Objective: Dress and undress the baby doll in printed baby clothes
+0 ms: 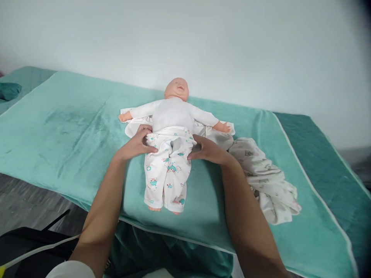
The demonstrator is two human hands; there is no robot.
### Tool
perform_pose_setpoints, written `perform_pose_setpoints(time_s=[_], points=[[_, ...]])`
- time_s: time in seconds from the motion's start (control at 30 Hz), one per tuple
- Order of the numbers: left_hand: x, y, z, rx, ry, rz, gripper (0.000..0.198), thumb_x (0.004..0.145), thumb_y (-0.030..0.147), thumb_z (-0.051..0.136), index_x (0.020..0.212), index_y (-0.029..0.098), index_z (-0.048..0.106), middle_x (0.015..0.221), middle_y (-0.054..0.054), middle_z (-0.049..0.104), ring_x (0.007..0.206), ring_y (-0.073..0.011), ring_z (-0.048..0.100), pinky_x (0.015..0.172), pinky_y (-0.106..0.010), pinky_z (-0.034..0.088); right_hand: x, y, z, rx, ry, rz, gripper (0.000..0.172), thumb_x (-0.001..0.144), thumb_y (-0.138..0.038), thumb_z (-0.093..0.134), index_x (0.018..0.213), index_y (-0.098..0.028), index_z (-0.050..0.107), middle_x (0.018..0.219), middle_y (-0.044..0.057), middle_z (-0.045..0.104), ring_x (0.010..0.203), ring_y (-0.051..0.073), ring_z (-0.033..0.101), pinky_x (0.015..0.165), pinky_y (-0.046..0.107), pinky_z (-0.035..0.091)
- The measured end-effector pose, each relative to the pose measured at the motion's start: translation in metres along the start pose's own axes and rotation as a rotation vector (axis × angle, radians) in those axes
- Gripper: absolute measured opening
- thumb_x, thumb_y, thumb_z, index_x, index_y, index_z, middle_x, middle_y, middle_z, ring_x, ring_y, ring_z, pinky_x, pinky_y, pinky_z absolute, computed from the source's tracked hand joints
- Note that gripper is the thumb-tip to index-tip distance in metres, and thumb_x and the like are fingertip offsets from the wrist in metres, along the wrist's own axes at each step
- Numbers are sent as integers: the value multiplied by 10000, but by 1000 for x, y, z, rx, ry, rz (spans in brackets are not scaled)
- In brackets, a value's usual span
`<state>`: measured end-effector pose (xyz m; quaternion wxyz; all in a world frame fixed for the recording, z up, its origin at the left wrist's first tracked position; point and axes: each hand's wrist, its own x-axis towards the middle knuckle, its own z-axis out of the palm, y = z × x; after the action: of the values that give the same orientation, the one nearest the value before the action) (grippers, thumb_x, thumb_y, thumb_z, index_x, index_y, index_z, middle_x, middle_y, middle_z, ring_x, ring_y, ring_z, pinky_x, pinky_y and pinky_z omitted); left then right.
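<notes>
A baby doll (pixel 172 112) lies on its back on a teal blanket (pixel 72 127), arms spread, in a white top and white printed trousers (pixel 166 170). My left hand (pixel 138 143) grips the trousers' waistband at the doll's hip on the left side, fingers curled round the fabric. My right hand (pixel 207 148) holds the waistband on the other hip, fingers pinched on the cloth. A white cloth (pixel 131 129) lies spread under the doll's upper body.
A crumpled printed garment (pixel 266 177) lies on the blanket to the right of the doll. A white wall (pixel 203 38) rises behind the bed. A dark object with a white cable (pixel 37 249) sits at the lower left on grey flooring.
</notes>
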<state>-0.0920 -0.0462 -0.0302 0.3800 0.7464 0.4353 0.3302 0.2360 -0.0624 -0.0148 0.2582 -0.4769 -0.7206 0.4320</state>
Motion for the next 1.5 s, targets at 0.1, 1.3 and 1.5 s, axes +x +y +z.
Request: perform_pose_setpoints(time_s=[0.1,1.3,1.5], points=[[-10,0,0,-26,33,4,485,687,617,865,890,242,634,1284,-98,570,1095,-240,591,810,-335,543,-7,0,13,-21,57,17,483,652,-582,888,686,-206,587,694,-34,514,685,156,451,619,278,356],[-82,22,32,17,125,-22,333,797,409,770,723,204,519,867,-3,597,849,-173,546,806,-298,432,-81,-13,102,41,341,11,510,715,-528,778,635,-240,366,654,-59,354,675,134,351,649,286,262],[-105,26,49,34,276,-132,164,796,284,695,877,198,581,809,23,569,783,-156,527,768,-291,443,-99,-21,129,111,576,59,335,758,-434,657,659,-241,403,645,-64,386,673,134,391,654,282,331]])
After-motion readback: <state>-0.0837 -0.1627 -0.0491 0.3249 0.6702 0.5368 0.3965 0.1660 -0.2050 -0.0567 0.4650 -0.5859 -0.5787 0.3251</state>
